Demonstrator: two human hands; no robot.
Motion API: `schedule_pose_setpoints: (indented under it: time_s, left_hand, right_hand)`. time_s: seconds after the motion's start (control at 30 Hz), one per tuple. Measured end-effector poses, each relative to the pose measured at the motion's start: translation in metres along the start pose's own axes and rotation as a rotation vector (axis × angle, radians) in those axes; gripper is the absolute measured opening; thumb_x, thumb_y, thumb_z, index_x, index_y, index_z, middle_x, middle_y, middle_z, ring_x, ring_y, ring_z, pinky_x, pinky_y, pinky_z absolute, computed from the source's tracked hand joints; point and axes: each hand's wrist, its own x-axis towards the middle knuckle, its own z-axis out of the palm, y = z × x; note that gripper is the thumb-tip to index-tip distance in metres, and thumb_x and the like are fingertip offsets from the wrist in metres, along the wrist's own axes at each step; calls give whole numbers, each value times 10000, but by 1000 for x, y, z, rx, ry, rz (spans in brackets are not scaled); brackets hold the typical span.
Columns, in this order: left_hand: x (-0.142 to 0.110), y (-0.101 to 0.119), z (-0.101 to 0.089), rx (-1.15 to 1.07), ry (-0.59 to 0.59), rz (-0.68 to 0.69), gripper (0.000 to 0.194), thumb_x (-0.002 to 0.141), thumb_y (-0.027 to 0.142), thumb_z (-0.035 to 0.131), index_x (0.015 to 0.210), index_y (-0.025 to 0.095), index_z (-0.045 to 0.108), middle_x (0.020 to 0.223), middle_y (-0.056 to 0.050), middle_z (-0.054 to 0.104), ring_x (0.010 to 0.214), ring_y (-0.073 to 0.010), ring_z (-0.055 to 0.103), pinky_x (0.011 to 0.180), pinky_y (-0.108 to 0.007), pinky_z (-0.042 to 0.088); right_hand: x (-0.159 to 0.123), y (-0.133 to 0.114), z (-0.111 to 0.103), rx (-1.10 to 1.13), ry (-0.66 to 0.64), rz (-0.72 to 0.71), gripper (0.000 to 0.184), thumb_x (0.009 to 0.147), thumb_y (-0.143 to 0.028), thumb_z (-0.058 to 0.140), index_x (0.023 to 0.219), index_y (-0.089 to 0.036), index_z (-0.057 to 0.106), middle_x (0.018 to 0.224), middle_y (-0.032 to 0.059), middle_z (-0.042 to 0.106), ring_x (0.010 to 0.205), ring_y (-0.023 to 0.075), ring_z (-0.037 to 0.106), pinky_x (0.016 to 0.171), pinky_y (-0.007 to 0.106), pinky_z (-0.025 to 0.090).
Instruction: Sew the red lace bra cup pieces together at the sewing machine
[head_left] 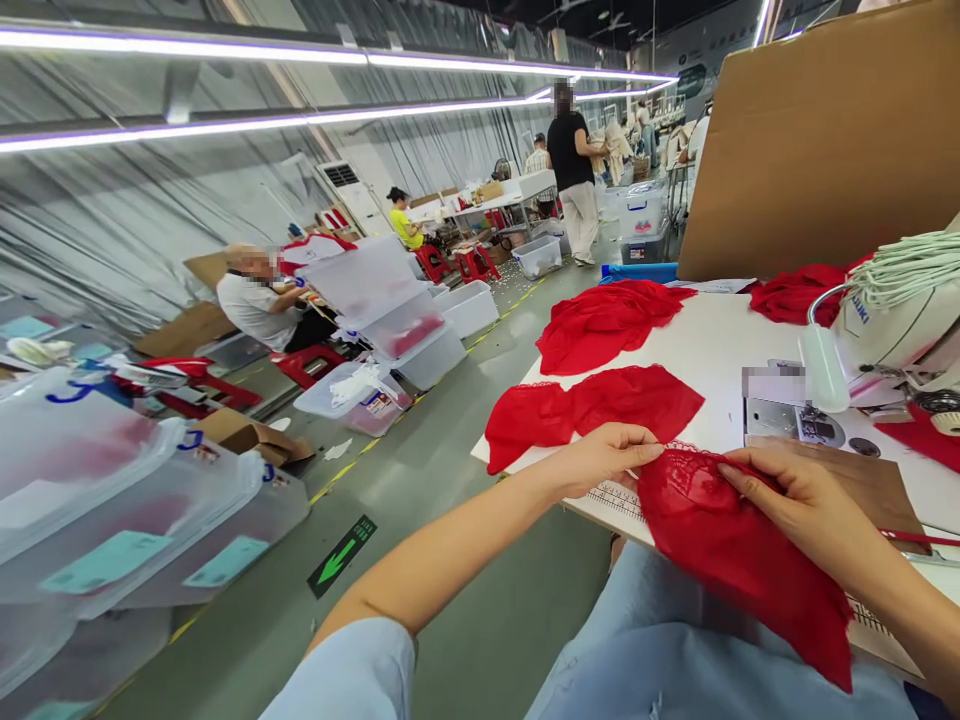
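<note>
My left hand point(607, 452) pinches the upper left edge of a red lace piece point(739, 555) that drapes from the table edge down over my lap. My right hand point(799, 495) grips the same piece along its upper right edge, fingers curled on the fabric. Just beyond my hands lie two more red lace pieces point(592, 410) on the white sewing table point(712, 340). A larger heap of red fabric point(604, 320) sits farther back. The sewing machine point(892, 320) stands at the right, with its needle plate point(795, 420) close to my right hand.
A brown cardboard sheet point(825, 140) stands behind the table. Clear plastic bins point(112, 500) are stacked at left. A seated person point(259, 300) works by more bins point(397, 310). Another person point(574, 170) stands far down the aisle. A green floor arrow point(341, 555) marks the grey floor.
</note>
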Motion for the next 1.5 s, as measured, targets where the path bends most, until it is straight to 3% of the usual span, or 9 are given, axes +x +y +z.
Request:
schedule_pose_setpoints:
  time_s: [0.17, 0.33, 0.43, 0.57, 0.67, 0.83, 1.03, 1.33, 1.5]
  left_hand:
    - [1, 0, -2, 12, 41, -1, 591, 590, 638, 884, 798, 155, 616, 720, 33, 588, 666, -106, 569, 648, -270, 516]
    - [6, -8, -3, 89, 127, 8, 435, 754, 532, 811, 806, 162, 587, 665, 40, 590, 606, -96, 574, 605, -240, 508]
    - [9, -16, 3, 120, 157, -13, 403, 820, 518, 754, 803, 173, 549, 622, 60, 552, 555, -92, 553, 580, -230, 488]
    - [7, -9, 0, 412, 173, 48, 259, 971, 429, 577, 899, 180, 588, 765, 19, 615, 647, -132, 632, 659, -266, 529]
    - [2, 14, -32, 987, 465, 141, 152, 1007, 282, 514, 1014, 211, 648, 1024, -33, 701, 960, -177, 676, 904, -285, 507]
    - [1, 34, -120, 1138, 772, -30, 87, 911, 159, 567, 953, 150, 642, 1178, -188, 656, 1167, -330, 591, 996, -434, 445]
    - [-4, 12, -160, 1098, 668, -52, 49, 818, 209, 661, 801, 184, 622, 910, -70, 697, 918, -248, 622, 859, -343, 478]
    - [-39, 22, -152, 867, 345, 174, 354, 915, 432, 535, 1060, 143, 679, 1082, -90, 728, 967, -220, 639, 859, -298, 494]
    - [-43, 32, -143, 810, 284, 182, 464, 860, 577, 632, 985, 133, 684, 1015, -95, 729, 919, -220, 643, 832, -304, 503]
  right_hand:
    - [7, 15, 1, -135, 21, -48, 382, 871, -542, 508, 902, -259, 763, 894, 64, 779, 851, 302, 688, 751, 399, 558]
    - [-7, 6, 26, -499, 387, -407, 322, 985, -361, 446, 1101, -220, 712, 1113, 143, 718, 993, 328, 684, 891, 500, 542]
    - [-22, 2, 58, -414, 294, -605, 265, 1050, -295, 408, 1156, -217, 638, 1165, 136, 683, 1025, 255, 698, 881, 382, 575]
    - [-29, 16, 91, -550, 251, -507, 418, 1041, -545, 410, 1201, -188, 558, 1044, 154, 673, 872, 301, 706, 623, 388, 594]
    - [-28, 27, 100, -716, 259, -461, 412, 1020, -566, 424, 1145, -201, 571, 1015, 142, 651, 799, 307, 675, 443, 347, 480]
    - [-28, 27, 96, -790, 273, -463, 279, 1045, -362, 360, 984, -236, 601, 928, 76, 637, 726, 241, 654, 382, 290, 351]
    - [-22, 21, 76, -383, 93, -337, 313, 1024, -413, 406, 944, -283, 680, 961, 30, 737, 730, 205, 699, 458, 266, 466]
    - [-16, 25, 49, 434, 145, 214, 574, 799, -741, 653, 1092, -256, 745, 1033, 73, 779, 962, 310, 715, 789, 391, 617]
    - [-19, 14, 52, 596, 10, 188, 592, 828, -700, 690, 1222, -259, 720, 1313, 110, 711, 1290, 316, 611, 1085, 444, 516]
